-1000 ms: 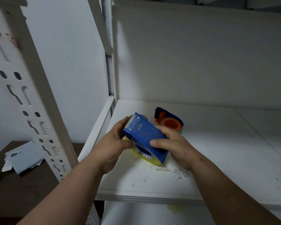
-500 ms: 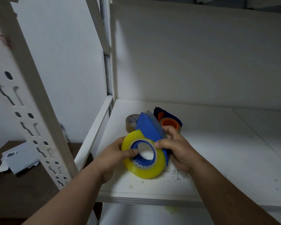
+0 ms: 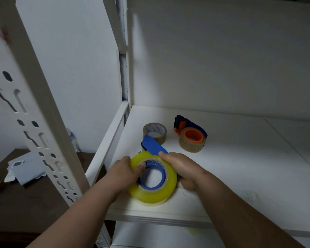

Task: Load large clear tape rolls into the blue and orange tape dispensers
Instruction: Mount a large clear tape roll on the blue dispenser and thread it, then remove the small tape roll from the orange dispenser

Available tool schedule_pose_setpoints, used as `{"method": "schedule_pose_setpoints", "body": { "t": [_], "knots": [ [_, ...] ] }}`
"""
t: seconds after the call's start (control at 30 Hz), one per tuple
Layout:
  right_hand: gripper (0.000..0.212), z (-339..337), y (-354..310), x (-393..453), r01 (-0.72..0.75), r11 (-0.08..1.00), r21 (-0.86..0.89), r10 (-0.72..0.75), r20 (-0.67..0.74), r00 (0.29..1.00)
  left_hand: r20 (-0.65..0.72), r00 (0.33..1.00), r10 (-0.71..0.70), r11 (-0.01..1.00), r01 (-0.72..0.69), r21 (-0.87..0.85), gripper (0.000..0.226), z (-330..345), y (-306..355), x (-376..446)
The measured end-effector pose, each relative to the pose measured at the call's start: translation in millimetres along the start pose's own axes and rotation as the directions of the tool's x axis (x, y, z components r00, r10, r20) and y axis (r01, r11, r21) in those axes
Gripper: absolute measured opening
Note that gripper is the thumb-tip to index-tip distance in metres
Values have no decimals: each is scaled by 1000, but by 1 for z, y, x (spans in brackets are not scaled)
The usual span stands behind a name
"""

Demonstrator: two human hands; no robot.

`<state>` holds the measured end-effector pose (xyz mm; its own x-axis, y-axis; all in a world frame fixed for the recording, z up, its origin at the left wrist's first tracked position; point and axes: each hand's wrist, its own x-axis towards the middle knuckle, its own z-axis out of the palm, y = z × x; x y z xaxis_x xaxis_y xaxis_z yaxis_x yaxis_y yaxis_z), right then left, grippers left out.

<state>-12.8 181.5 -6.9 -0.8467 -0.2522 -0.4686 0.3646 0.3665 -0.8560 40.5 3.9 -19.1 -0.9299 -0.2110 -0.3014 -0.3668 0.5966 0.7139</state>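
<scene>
White shelf (image 3: 240,176) carried all the task items, grouped toward its left front. Largest item in play was the clear tape roll (image 3: 153,196), yellowish in bulk, held at the shelf's front edge with the blue dispenser (image 3: 153,145); the dispenser's blue hub sat inside the roll's core, so the roll looked seated or very nearly so. Left hand (image 3: 123,173) gripped the roll's left side, thumb hooked over the rim into the core. Right hand (image 3: 183,168) was curled round the dispenser body behind the roll, fingertips on its top edge. Whether the tape end was threaded to the cutter could not be told. Farther back, the orange dispenser (image 3: 190,130) lay on its side with a brownish tape roll (image 3: 191,145) around its orange hub, apparently loaded. A smaller loose roll (image 3: 154,131) stood just behind the blue dispenser, untouched. Judged: task near its end, only final seating and threading left.
</scene>
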Motion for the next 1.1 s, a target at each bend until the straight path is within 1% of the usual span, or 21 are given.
{"method": "schedule_pose_setpoints", "body": {
  "t": [0.07, 0.1, 0.13, 0.17, 0.23, 0.27, 0.3, 0.37, 0.43, 0.47, 0.53, 0.63, 0.73, 0.83, 0.93, 0.97, 1.0, 1.07, 1.1],
  "knots": [
    [59, 7, -3, 7, -4, 968, -251, -28, -125, 992, -42, 999, -21, 995, 25, 93, 54, 1, 0, 3],
    [58, 8, -5, 10, -17, 924, -381, -48, -160, 986, -68, 997, -26, 995, 32, 99, 60, 1, 0, 3],
    [56, 9, -5, 12, -14, 893, -450, -67, -164, 984, -85, 996, -22, 997, 28, 70, 66, 0, -1, 2],
    [56, 8, -5, 13, -5, 887, -463, -73, -152, 986, -78, 997, -12, 999, 14, 29, 71, -2, -1, 0],
    [65, 2, -3, 14, -2, 893, -450, -54, -112, 992, 2, 1000, 18, 1000, -18, -3, 80, -7, -2, -4],
    [70, -1, -3, 14, 4, 881, -472, -48, -81, 996, 49, 998, 33, 999, -35, 31, 81, -9, -3, -6],
    [70, -4, -3, 15, 8, 863, -504, -43, -57, 997, 80, 996, 51, 994, -58, 94, 80, -9, -3, -7],
    [58, -8, -4, 17, 31, 833, -553, -62, -38, 997, 90, 993, 74, 968, -93, 232, 75, -8, -1, -6],
    [46, -9, -7, 19, 75, 796, -601, -119, -34, 992, 88, 993, 76, 953, -98, 286, 73, -6, 3, -4],
    [44, -9, -7, 21, 97, 775, -624, -151, -35, 988, 85, 994, 71, 955, -92, 281, 73, -5, 5, -2],
    [47, -8, -9, 23, 134, 750, -648, -221, -54, 974, 52, 996, 68, 966, -79, 246, 74, -5, 8, 2],
    [54, -7, -11, 31, 154, 750, -644, -317, -145, 937, -31, 996, 80, 984, -74, 163, 71, -3, 12, 12],
    [47, -7, -12, 40, 172, 777, -606, -364, -208, 908, -68, 995, 68, 996, -64, 62, 70, 1, 17, 27],
    [38, -12, -10, 46, 232, 777, -585, -427, -219, 877, -94, 994, 61, 997, -57, 42, 69, 3, 24, 46],
    [27, -22, -10, 49, 295, 769, -567, -506, -257, 824, -119, 991, 56, 998, -53, 28, 70, 6, 32, 66],
    [24, -26, -10, 48, 310, 737, -601, -553, -272, 788, -128, 990, 52, 998, -49, 25, 70, 7, 35, 72],
    [20, -31, -9, 48, 302, 673, -675, -621, -293, 727, -142, 989, 49, 999, -46, 22, 69, 9, 38, 77],
    [18, -44, -6, 48, 202, 541, -816, -732, -340, 590, -182, 982, 40, 999, -39, 7, 66, 12, 42, 88],
    [20, -50, -4, 47, 132, 516, -846, -743, -366, 560, -203, 979, 32, 999, -33, -2, 64, 14, 44, 91]
  ]
}}
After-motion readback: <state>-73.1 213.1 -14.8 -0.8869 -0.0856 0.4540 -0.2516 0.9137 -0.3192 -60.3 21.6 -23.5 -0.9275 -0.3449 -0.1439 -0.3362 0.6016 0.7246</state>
